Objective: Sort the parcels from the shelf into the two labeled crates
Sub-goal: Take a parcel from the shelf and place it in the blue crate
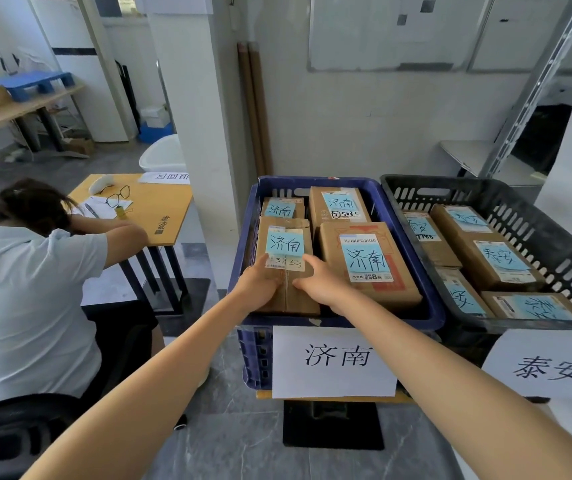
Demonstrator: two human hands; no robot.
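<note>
Inside the blue crate (430, 308) marked 济南, front-left corner, cardboard parcel (284, 242) with blue 济南 label, left hand (260, 282) and right hand (321, 284) both gripping its near end

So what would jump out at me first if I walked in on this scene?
The left hand and right hand, reaching in from below, hold a cardboard parcel with a blue handwritten note at the front left of the blue crate. Next come that crate's white paper sign and, to its right, the black crate, also holding blue-noted parcels.
</note>
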